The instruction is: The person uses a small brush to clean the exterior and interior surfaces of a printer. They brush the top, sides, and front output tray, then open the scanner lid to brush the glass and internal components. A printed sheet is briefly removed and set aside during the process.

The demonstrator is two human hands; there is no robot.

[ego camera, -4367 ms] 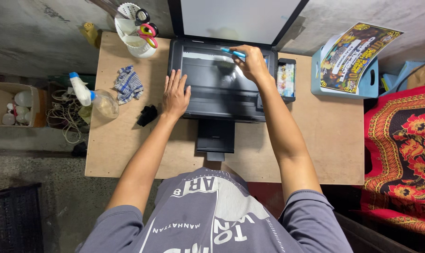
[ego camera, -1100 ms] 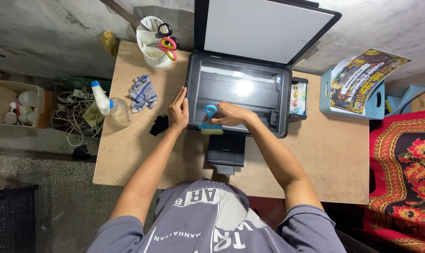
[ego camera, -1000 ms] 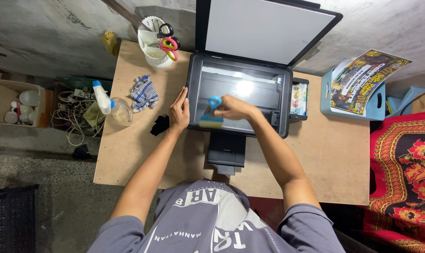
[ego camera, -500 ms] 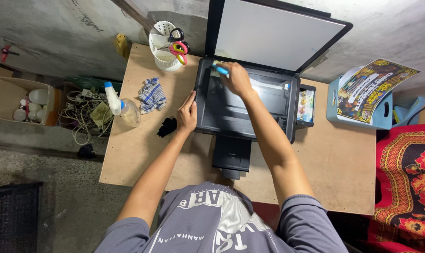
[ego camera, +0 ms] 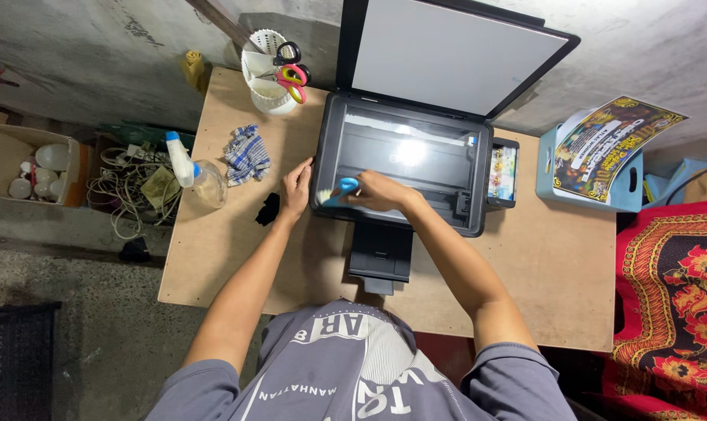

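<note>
A black flatbed printer (ego camera: 447, 204) sits on a wooden table (ego camera: 540, 265) with its lid (ego camera: 455, 54) raised and the scanner glass bare. My right hand (ego camera: 377, 191) grips a small blue-handled brush (ego camera: 339, 189) over the near left corner of the glass. My left hand (ego camera: 295, 187) rests flat against the printer's left side, fingers together, holding nothing.
A spray bottle (ego camera: 194, 171), a checked cloth (ego camera: 246, 154) and a small black object (ego camera: 268, 209) lie left of the printer. A white holder with scissors (ego camera: 275, 74) stands at the back. A blue box with a printed sheet (ego camera: 595, 156) is at the right.
My right hand has brought the brush from the far left corner of the glass back to the near left corner. My left hand stays on the printer's side.
</note>
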